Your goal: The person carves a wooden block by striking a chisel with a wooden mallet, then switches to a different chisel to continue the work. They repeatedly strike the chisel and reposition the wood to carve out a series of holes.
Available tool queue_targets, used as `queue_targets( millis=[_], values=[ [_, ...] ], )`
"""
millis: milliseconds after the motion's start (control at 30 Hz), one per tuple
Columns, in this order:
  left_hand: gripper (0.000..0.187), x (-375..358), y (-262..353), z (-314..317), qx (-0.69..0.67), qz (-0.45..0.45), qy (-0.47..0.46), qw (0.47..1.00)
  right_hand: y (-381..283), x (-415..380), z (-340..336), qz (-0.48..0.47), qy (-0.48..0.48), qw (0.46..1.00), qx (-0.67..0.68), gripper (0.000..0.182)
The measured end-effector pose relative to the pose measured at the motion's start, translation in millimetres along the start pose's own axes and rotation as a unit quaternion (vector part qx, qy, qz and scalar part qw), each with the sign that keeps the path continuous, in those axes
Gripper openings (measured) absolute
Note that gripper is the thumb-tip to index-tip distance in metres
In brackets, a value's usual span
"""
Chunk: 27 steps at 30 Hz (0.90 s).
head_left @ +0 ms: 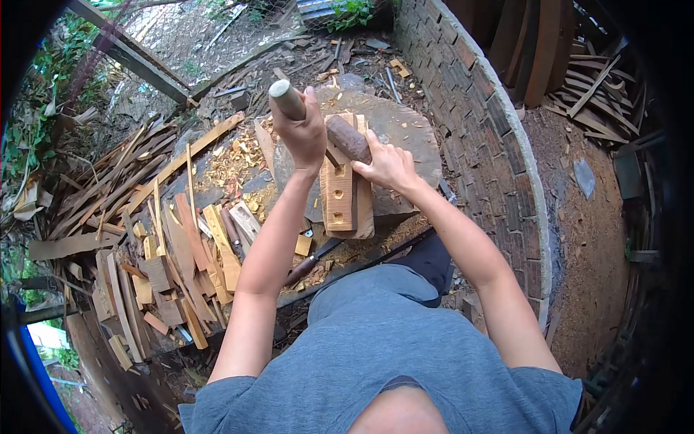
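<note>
My left hand (300, 136) is closed around the round wooden handle of a chisel (290, 101), whose pale butt end points up. The chisel's dark blade slants down to a light wooden block (337, 206) and meets it at or near one of several holes along its top. My right hand (390, 168) grips one end of a thick, dark brown wooden mallet (348, 137). The mallet lies over the block's right side, close to the blade. Beneath the block is another wooden piece (366, 217), on a broad round stump (416, 134).
Wood chips (235, 163) litter the ground left of the stump. Offcuts (173, 267) are heaped at the left. A dark-bladed tool (312, 262) lies near my body. A curved brick wall (488, 130) bounds the right side, with stacked boards (600, 94) beyond it.
</note>
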<state>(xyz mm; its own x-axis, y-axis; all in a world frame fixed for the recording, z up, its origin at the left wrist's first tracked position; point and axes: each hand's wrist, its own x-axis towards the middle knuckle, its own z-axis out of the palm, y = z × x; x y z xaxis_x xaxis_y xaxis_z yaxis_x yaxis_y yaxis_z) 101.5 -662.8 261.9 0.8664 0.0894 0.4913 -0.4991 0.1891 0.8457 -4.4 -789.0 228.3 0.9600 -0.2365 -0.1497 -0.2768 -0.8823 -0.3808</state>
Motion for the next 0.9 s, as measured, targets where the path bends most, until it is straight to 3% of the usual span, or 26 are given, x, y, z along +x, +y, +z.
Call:
queue_targets(
  millis=[133, 200, 267, 333, 367, 433, 467, 533, 633, 700, 733, 833, 900],
  values=[
    [0.016, 2, -9, 3, 0.04, 0.028, 0.006, 0.999, 2, 0, 2, 0.002, 0.003, 1.0, 0.006, 0.078],
    [0.021, 3, -2, 9, 0.082, 0.097, 0.027, 0.992, 0, 1, 2, 0.006, -0.003, 1.0, 0.008, 0.078],
    [0.021, 0, 8, 12, 0.073, 0.087, 0.022, 0.993, 3, 5, -5, 0.008, -0.006, 1.0, 0.007, 0.078],
    [0.018, -1, 12, 13, 0.095, 0.088, 0.016, 0.991, 10, 22, -21, 0.053, -0.133, 0.94, 0.309, 0.078],
    [0.018, -1, 14, 12, 0.098, 0.088, 0.02, 0.991, 23, 39, -8, 0.016, -0.033, 0.947, 0.319, 0.076],
    [0.018, -1, 15, 14, 0.107, 0.117, 0.028, 0.987, -13, 27, -74, 0.016, -0.007, 0.919, 0.394, 0.073],
    [0.018, -2, 12, 14, 0.092, 0.108, 0.026, 0.99, -17, 31, -88, -0.079, 0.083, 0.902, 0.417, 0.072],
    [0.018, -5, 15, 15, 0.101, 0.111, 0.019, 0.988, -42, 21, -141, -0.215, 0.165, 0.894, 0.357, 0.07],
    [0.018, -5, 12, 21, 0.104, 0.134, 0.006, 0.986, -66, 3, -171, -0.269, 0.24, 0.905, 0.225, 0.066],
    [0.029, -8, 11, 18, 0.093, 0.109, -0.046, 0.989, -79, -12, -175, -0.172, 0.081, 0.982, -0.005, 0.064],
    [0.032, -9, 11, 22, -0.003, 0.075, -0.018, 0.997, -77, -7, -165, -0.175, 0.086, 0.981, 0.008, 0.064],
    [0.031, -7, 4, 12, 0.099, 0.064, -0.033, 0.993, -91, -11, -205, -0.176, 0.057, 0.979, -0.085, 0.063],
    [0.03, -7, 9, 17, 0.101, 0.071, -0.027, 0.992, -91, -12, -206, -0.25, 0.175, 0.951, 0.059, 0.062]
  ],
)
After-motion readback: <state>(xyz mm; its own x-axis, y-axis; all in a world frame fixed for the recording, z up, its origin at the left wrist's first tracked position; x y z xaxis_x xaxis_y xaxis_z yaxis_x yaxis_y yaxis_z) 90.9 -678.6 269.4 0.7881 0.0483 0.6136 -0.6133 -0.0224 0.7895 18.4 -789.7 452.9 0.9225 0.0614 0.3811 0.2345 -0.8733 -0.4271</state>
